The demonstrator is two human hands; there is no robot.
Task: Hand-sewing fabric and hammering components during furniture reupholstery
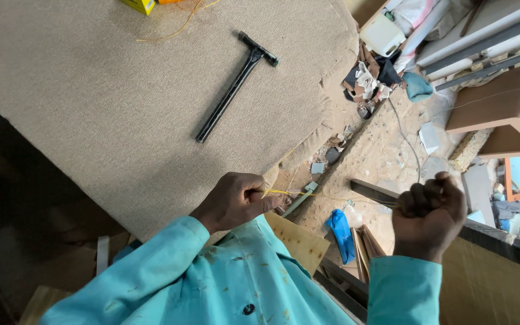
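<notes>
Going left to right. Beige fabric-covered panel (121, 102) is filling the left and centre of the head view, lying flat. Black hammer (236, 86) is lying on it, head toward upper right, handle running down-left, untouched, well apart from both hands. Yellow box (139, 5) is sitting at the top edge, cut off by the frame, contents not visible; loose yellow thread (179, 27) is curling just beside it on the fabric.

Left hand (236, 201) is resting at the panel's lower edge, fingers closed, pinching a taut yellow string (281, 192) against the fabric edge. String is running rightward from that pinch toward the right hand; its far part is too thin to follow clearly. Turquoise sleeves (212, 283) are covering both arms, spotted with stains.

Under the string, floor is showing wood offcuts, a blue rag (339, 235) and scattered scraps.

Right hand (430, 216) is held up well apart from the panel, curled into a tight fist, apparently gripping the string's other end; string inside the fist cannot be seen.

Upper right: white plastic jug (381, 34) is lying among rags and debris, cap on, contents cannot be told. Wooden furniture parts (501, 99) and grey pipes are stacking at far right.
</notes>
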